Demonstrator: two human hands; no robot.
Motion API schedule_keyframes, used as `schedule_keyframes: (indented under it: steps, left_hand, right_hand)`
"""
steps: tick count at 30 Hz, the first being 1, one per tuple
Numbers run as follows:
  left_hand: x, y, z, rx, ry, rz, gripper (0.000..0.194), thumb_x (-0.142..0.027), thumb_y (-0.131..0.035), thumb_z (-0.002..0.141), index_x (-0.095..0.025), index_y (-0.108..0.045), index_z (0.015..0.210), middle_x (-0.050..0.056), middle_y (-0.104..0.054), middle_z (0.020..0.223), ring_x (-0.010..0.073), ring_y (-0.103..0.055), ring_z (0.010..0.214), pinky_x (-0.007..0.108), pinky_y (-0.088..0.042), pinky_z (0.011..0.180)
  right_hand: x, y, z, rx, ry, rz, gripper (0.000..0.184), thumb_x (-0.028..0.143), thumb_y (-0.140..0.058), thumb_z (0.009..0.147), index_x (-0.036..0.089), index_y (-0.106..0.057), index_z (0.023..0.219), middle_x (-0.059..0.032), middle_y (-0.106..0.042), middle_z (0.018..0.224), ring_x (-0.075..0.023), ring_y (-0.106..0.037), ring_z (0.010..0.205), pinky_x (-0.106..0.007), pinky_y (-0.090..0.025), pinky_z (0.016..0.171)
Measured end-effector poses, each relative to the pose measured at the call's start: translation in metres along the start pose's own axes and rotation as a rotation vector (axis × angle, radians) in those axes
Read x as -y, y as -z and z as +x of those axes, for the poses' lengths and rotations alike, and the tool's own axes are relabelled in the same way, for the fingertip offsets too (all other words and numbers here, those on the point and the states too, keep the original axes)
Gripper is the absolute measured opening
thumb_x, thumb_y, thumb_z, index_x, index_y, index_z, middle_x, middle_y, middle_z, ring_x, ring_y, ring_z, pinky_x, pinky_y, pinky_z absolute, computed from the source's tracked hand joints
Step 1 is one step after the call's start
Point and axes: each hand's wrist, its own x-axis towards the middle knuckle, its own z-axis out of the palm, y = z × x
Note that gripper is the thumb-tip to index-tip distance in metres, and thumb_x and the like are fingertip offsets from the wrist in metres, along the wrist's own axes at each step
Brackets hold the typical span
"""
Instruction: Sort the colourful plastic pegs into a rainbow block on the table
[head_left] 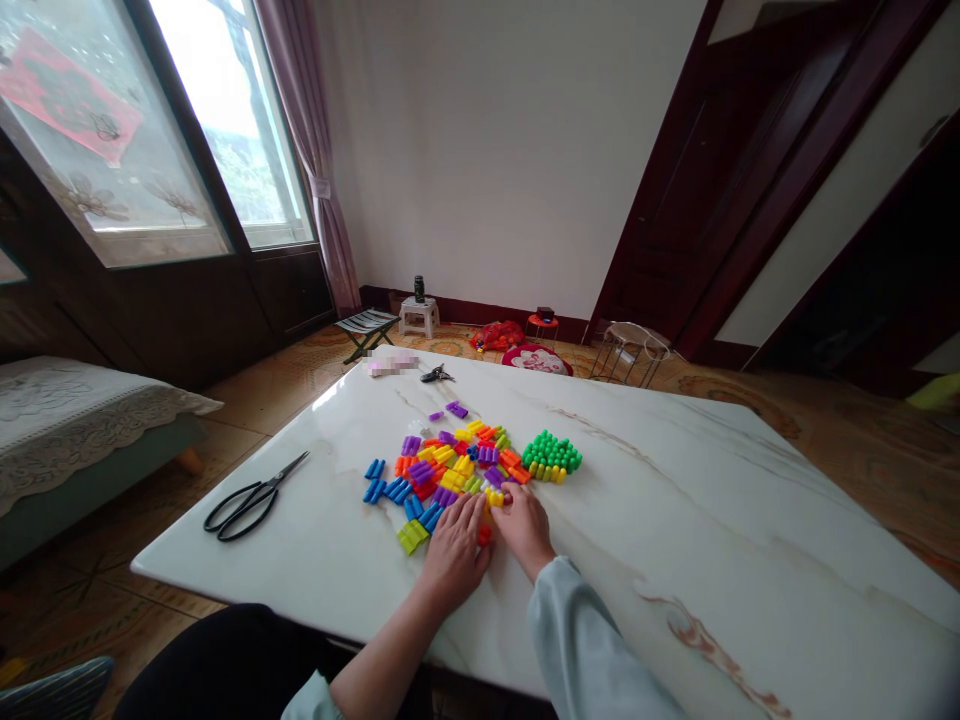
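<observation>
A pile of colourful plastic pieces shaped like short joined tubes (442, 453) lies on the marble-patterned table (675, 500). My left hand (455, 545) rests at the near edge of the pile, its fingers stretched forward and touching the pieces there. A red piece (485, 536) shows beside its thumb. Close by on the right, my right hand (523, 518) has its thumb and fingers closed on a yellow tube-shaped plastic piece (495, 497), partly covered by the fingertips. Beyond the right hand stands a tight group of green pieces (551, 450) with a yellow row at its near side.
Black-handled scissors (255, 497) lie on the table's left side. Small black pliers (437, 375) and a blurred packet (391, 363) sit near the far edge. On the floor beyond are a folding stool (367, 322), a white stool (418, 316) and a round-topped stool (632, 340).
</observation>
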Motion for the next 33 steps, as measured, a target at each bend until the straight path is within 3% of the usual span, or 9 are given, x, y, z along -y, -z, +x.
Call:
schedule_keyframes:
  steps: [4, 10, 17, 22, 26, 33]
  left_hand:
    - [0.0, 0.0, 0.0, -0.001, 0.013, -0.028, 0.06, -0.024, -0.048, 0.085, -0.014, -0.034, 0.143, 0.013, -0.049, 0.139, 0.0266, -0.04, 0.132, 0.042, -0.036, 0.107]
    - [-0.001, 0.003, 0.002, 0.024, 0.081, -0.099, 0.065, -0.038, -0.049, 0.09, -0.016, -0.025, 0.147, 0.013, -0.047, 0.141, 0.026, -0.042, 0.13, 0.042, -0.037, 0.106]
    - [0.004, -0.003, -0.002, 0.019, 0.034, -0.053, 0.05, -0.035, -0.048, 0.091, -0.016, -0.043, 0.137, 0.012, -0.05, 0.138, 0.0274, -0.042, 0.13, 0.045, -0.038, 0.106]
    - [0.003, -0.004, -0.004, 0.016, 0.016, -0.005, 0.047, -0.034, -0.051, 0.089, -0.017, -0.048, 0.133, 0.013, -0.05, 0.137, 0.0291, -0.043, 0.129, 0.046, -0.04, 0.104]
    - [0.003, -0.004, -0.003, 0.013, 0.022, -0.001, 0.048, -0.033, -0.051, 0.088, -0.017, -0.048, 0.133, 0.013, -0.051, 0.137, 0.029, -0.044, 0.128, 0.046, -0.041, 0.103]
    - [0.004, -0.004, -0.002, 0.001, 0.011, 0.013, 0.046, -0.032, -0.052, 0.087, -0.017, -0.05, 0.131, 0.013, -0.052, 0.136, 0.0291, -0.044, 0.128, 0.046, -0.042, 0.102]
  right_hand:
    - [-0.002, 0.002, -0.009, 0.013, 0.106, 0.032, 0.022, 0.01, -0.058, 0.074, 0.022, -0.066, 0.09, -0.0039, -0.065, 0.094, -0.0164, -0.063, 0.08, -0.023, -0.046, 0.069]
    - [-0.009, 0.004, -0.024, -0.043, 0.071, 0.222, 0.022, 0.018, -0.05, 0.081, 0.023, -0.062, 0.099, -0.0032, -0.068, 0.096, -0.0197, -0.063, 0.087, -0.028, -0.046, 0.074]
    - [-0.039, 0.007, -0.033, -0.158, 0.026, 0.556, 0.027, 0.033, -0.047, 0.083, 0.019, -0.06, 0.103, -0.0073, -0.067, 0.099, -0.0203, -0.063, 0.086, -0.031, -0.049, 0.077]
    - [-0.101, 0.029, -0.016, -0.338, -0.078, 0.325, 0.032, 0.031, -0.043, 0.077, 0.017, -0.061, 0.1, -0.0104, -0.066, 0.098, -0.0215, -0.061, 0.082, -0.033, -0.049, 0.078]
    - [-0.139, 0.043, 0.007, -0.377, -0.122, 0.134, 0.031, 0.024, -0.041, 0.074, 0.015, -0.063, 0.094, -0.0126, -0.063, 0.098, -0.022, -0.06, 0.082, -0.034, -0.047, 0.078]
    - [-0.144, 0.044, 0.04, -0.377, -0.168, 0.059, 0.032, 0.018, -0.042, 0.074, 0.016, -0.063, 0.098, -0.0105, -0.064, 0.1, -0.0214, -0.059, 0.084, -0.031, -0.045, 0.076]
